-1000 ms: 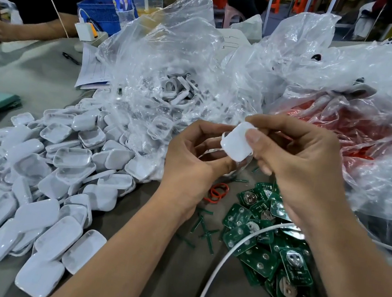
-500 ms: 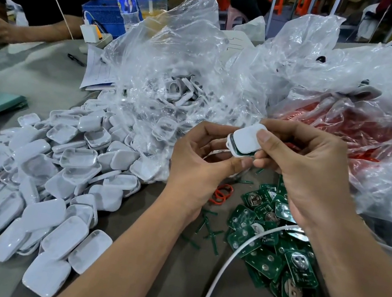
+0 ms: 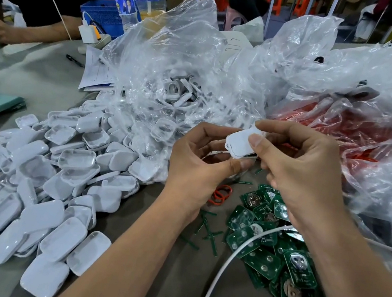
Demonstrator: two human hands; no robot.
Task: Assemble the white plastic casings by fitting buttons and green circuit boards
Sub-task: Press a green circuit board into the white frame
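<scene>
A person's two bare forearms reached in from the bottom of the view over a grey bench [image 3: 46, 76]. Both hands met above the middle of the bench and held one white casing [image 3: 241, 144] between them, lifted clear of the surface. The left hand [image 3: 195, 171] had its fingers curled, with the thumb pressed under the casing's lower edge and the fingertips at its left end. The right hand [image 3: 299, 173] pinched the casing from the right, thumb flat on its top face and forefinger curled over its far edge. A dark seam showed along the casing's lower side.

To the left lay a wide heap of white casing shells [image 3: 35, 189], some face up and hollow, some face down, spilling from a clear plastic bag [image 3: 176, 75] that held more of them. To the right sat a second crumpled clear bag with red parts [image 3: 362, 140] showing through it. Below the hands, a pile of green circuit boards [image 3: 273, 254] rested on the bench, with thin green strips [image 3: 206, 233] scattered just beside it and a few red rings [image 3: 219, 195] near the left wrist. A white cable [image 3: 231, 255] curved across the boards.

At the far left, another person's arm [image 3: 22, 30] rested on the bench. Behind it stood a water bottle [image 3: 124, 3] and a blue basket [image 3: 102, 18], with a pen [image 3: 74, 60] and papers [image 3: 97, 71] nearby.
</scene>
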